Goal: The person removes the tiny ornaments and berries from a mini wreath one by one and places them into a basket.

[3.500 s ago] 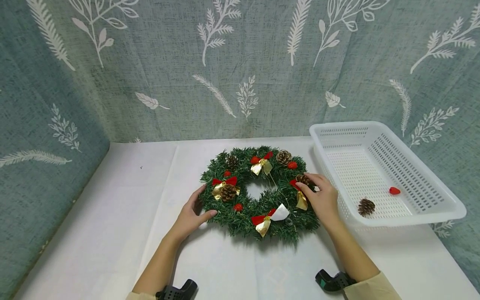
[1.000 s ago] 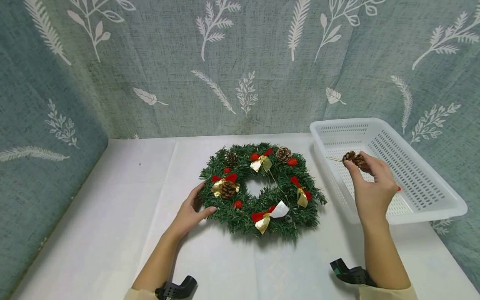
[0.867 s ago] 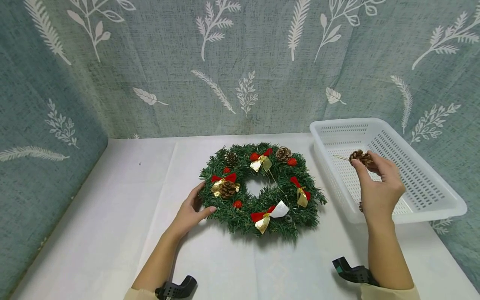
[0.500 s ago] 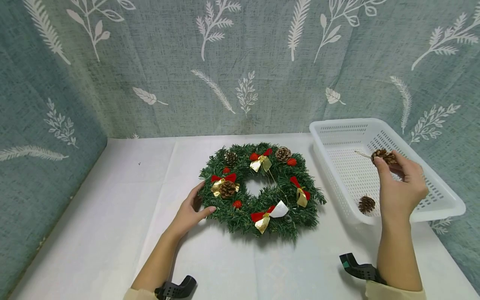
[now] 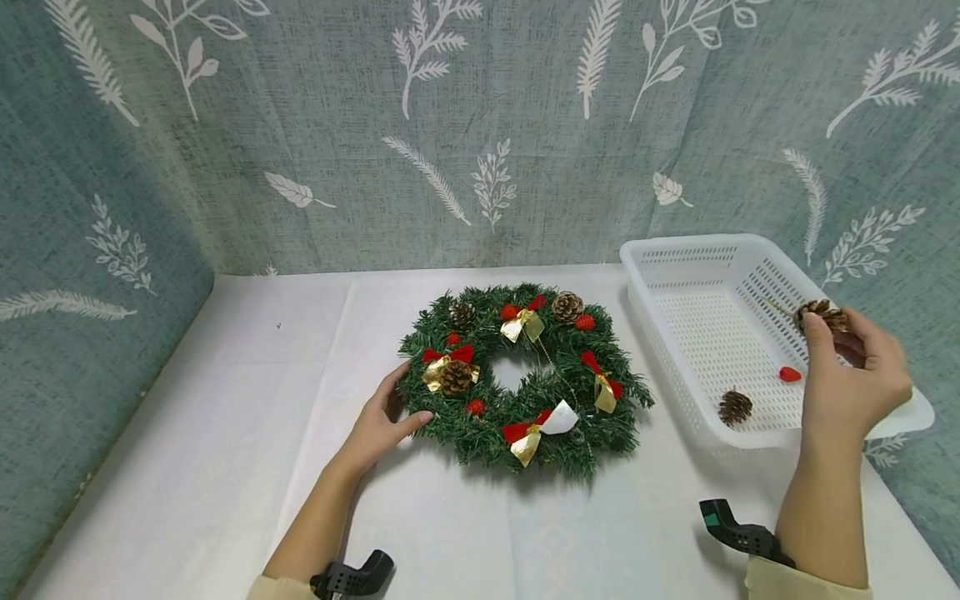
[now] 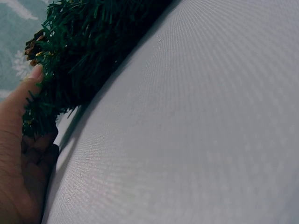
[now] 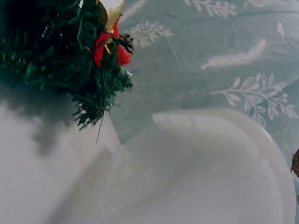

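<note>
A green Christmas wreath (image 5: 487, 437) lies on the white table, decked with red and gold bows, pine cones and red berries. My left hand (image 5: 378, 425) grips its left edge; in the left wrist view the thumb (image 6: 35, 74) rests on the greenery and the fingers curl below. Over the right part of the white plastic basket (image 5: 652, 350), my right hand (image 5: 855, 375) pinches a pine cone (image 5: 821, 315) with a thin gold loop. Another pine cone (image 5: 735, 407) and a red berry (image 5: 789, 374) lie inside the basket. Only the held cone's edge shows in the right wrist view.
The basket stands at the right of the table (image 5: 225, 433), its rim close to the wreath. A patterned green-blue cloth (image 5: 337, 233) hangs behind and at both sides. Each wrist wears a black device.
My right hand has taken the pine cone off the wreath's right side and carried it rightward over the basket. My left hand has stayed at the wreath's edge.
</note>
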Demonstrator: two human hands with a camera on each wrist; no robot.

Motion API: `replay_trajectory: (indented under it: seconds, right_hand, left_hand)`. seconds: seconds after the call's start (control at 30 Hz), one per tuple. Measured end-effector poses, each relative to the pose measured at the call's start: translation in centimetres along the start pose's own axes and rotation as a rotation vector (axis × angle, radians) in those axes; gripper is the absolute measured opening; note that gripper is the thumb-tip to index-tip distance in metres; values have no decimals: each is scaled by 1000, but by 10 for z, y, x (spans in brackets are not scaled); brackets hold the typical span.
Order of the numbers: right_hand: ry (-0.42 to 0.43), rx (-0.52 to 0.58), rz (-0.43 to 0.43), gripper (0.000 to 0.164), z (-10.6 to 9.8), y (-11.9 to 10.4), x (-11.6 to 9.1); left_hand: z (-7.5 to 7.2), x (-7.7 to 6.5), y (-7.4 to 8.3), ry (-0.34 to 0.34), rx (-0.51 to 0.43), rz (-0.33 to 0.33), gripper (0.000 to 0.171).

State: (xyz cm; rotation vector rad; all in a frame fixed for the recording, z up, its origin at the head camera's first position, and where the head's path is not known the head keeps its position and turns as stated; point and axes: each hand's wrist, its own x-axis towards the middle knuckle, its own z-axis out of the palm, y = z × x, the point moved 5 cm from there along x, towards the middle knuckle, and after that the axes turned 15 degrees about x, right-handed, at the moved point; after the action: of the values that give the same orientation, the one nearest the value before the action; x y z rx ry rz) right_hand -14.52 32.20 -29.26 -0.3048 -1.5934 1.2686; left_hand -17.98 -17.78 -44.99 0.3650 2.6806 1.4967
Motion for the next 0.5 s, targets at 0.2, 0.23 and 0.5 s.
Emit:
replay_trajectory:
  seconds: [0.2,0.23,0.5]
  right_hand:
    - [6,-36,40,38,-4,8,4]
    - [2,-34,55,38,-3,9,4]
    - [-19,-2,169,41,-2,24,7]
  left_hand:
    - [1,0,-1,-7,-5,-5,80]
    - [1,0,-1,-8,-5,-7,80]
    - [0,-1,1,-15,-5,-15,79]
